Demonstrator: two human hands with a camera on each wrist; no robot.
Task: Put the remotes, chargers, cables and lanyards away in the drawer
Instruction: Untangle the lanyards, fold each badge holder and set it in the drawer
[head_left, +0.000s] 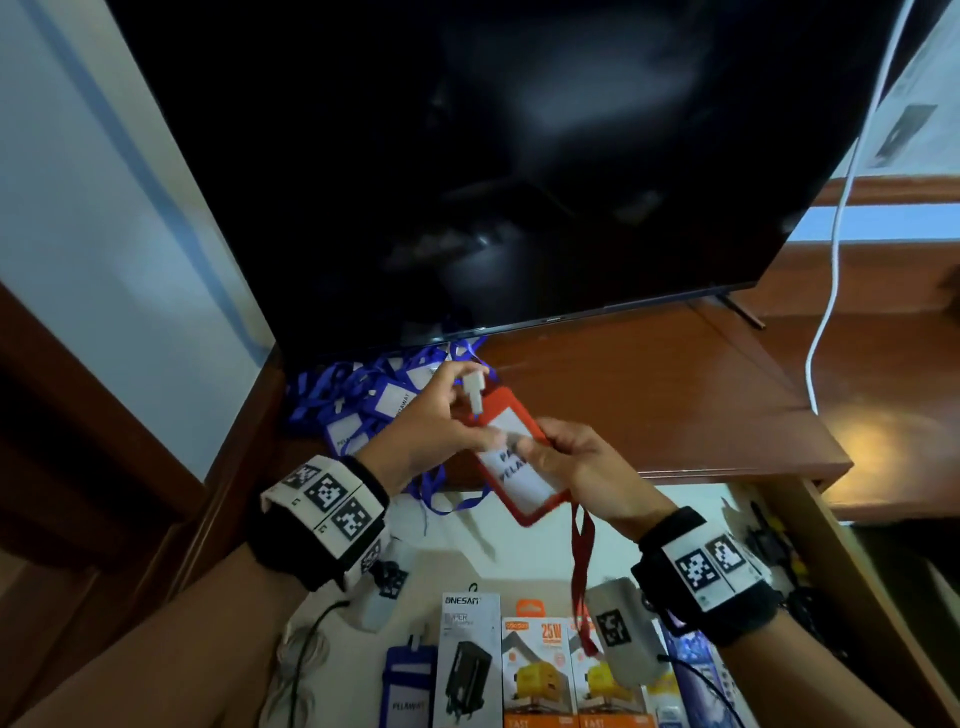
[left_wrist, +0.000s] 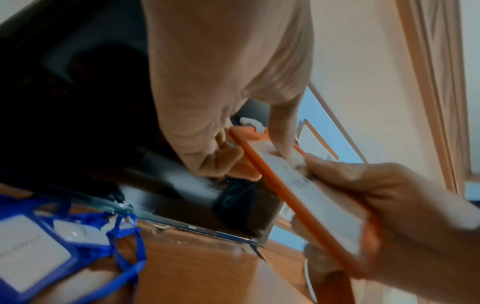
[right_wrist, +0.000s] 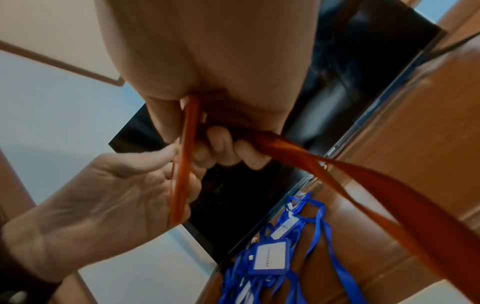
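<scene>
1. The left hand (head_left: 431, 426) and right hand (head_left: 582, 467) both grip a red plastic badge holder (head_left: 519, 462) above the open drawer (head_left: 519, 540).
2. Its red ribbon lanyard (head_left: 582, 566) hangs into the drawer.
3. Blue lanyards (head_left: 358, 400) lie piled on the wooden desk (head_left: 649, 395).

red badge holder (head_left: 519, 457) with red strap (head_left: 582, 551), blue lanyards (head_left: 363, 400), black tv screen (head_left: 493, 156), white cable (head_left: 836, 260)

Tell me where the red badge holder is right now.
In the head view the red badge holder is at centre, held between the left hand and right hand, above the open drawer and just right of the blue lanyards.
</scene>
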